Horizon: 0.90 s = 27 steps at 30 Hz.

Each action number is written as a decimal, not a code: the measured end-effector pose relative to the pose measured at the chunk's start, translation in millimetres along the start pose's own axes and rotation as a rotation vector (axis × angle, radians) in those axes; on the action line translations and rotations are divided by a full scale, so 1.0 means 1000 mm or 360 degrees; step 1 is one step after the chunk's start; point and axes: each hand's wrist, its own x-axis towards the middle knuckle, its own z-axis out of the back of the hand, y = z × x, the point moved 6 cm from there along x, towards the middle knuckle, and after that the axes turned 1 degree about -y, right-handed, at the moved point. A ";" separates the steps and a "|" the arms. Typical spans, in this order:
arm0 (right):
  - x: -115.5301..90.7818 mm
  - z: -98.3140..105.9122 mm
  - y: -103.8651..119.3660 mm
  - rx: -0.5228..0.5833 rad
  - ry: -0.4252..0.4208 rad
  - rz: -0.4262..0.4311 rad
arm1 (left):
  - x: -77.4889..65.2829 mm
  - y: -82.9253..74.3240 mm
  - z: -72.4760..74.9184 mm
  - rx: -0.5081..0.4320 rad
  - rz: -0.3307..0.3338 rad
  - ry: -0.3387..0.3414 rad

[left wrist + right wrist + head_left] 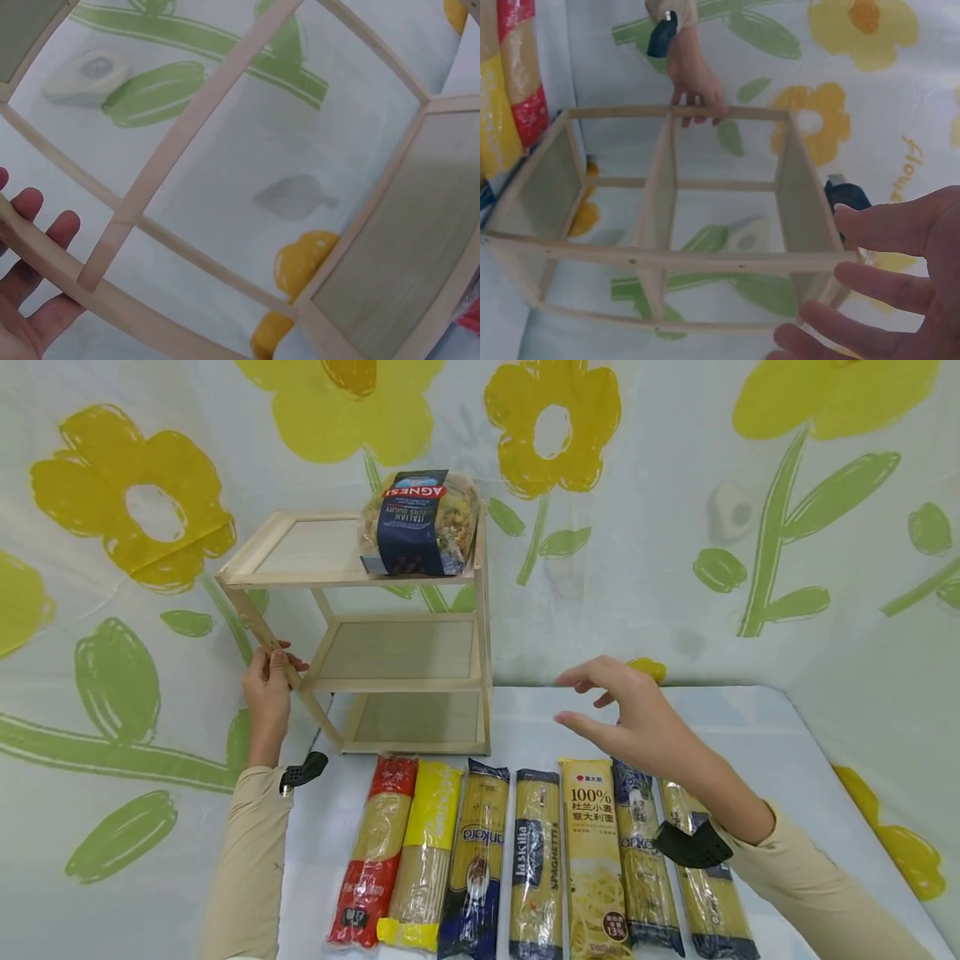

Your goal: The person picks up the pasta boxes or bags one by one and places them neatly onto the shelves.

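Note:
A three-tier wooden shelf [393,686] stands at the back of the table. My left hand [267,689] grips its left front post, thumb and fingers around the wood, as the left wrist view also shows with the hand [30,315] at the post. On the top tier, at the right end, sits a clear pack of Agnesi pasta [420,522] with a dark blue label. My right hand [630,706] hovers over the table to the right of the shelf, holding nothing. Its fingers are spread apart from the thumb, seen close up in the right wrist view.
Along the front of the table lies a row of long spaghetti packs: a red one [371,852], a yellow one [423,852], a cream one [592,860] and several blue-labelled ones, including one [536,864] near the middle. Behind hangs a flower-printed cloth [622,568].

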 end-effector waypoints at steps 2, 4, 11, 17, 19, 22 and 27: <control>-0.009 -0.002 -0.005 -0.0014 0.0000 -0.0008 | 0.000 0.001 0.002 -0.0008 0.0020 0.0000; -0.018 -0.004 -0.010 -0.0017 0.0006 -0.0022 | 0.002 0.003 0.004 -0.0002 0.0038 -0.0001; -0.054 -0.006 -0.036 -0.0093 0.0012 -0.0093 | 0.001 0.005 0.004 0.0038 0.0065 0.0018; -0.091 -0.009 -0.066 -0.0133 0.0008 -0.0276 | -0.001 0.002 0.002 0.0077 0.0083 0.0023; -0.104 -0.010 -0.076 -0.0149 -0.0009 -0.0337 | -0.001 0.002 0.001 0.0080 0.0083 0.0022; -0.121 -0.011 -0.088 -0.0169 -0.0062 -0.0412 | -0.001 0.002 0.001 0.0088 0.0076 0.0014; -0.148 -0.010 -0.101 -0.0216 -0.0176 -0.0494 | -0.001 0.002 0.000 0.0089 0.0070 0.0005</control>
